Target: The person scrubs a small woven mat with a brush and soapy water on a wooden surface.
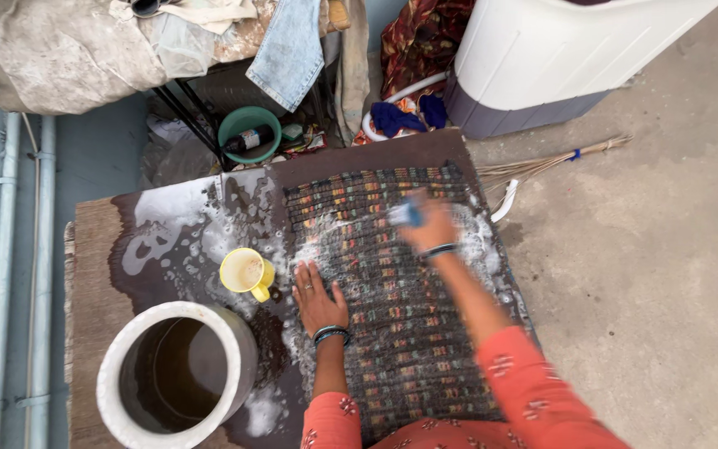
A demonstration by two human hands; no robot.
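Note:
A dark striped cloth with coloured bands lies spread and soapy on a wet brown board. My left hand rests flat on the cloth's left edge, fingers apart, pressing it down. My right hand is farther up the cloth, blurred, closed around a small blue brush that touches the foamy fabric. Both arms wear orange sleeves and dark bangles.
A yellow mug stands in the suds left of the cloth. A white cylindrical vessel holding murky water sits at the board's near left. A green bowl, heaped clothes, a white washing machine and a broom lie beyond; pipes run along the left.

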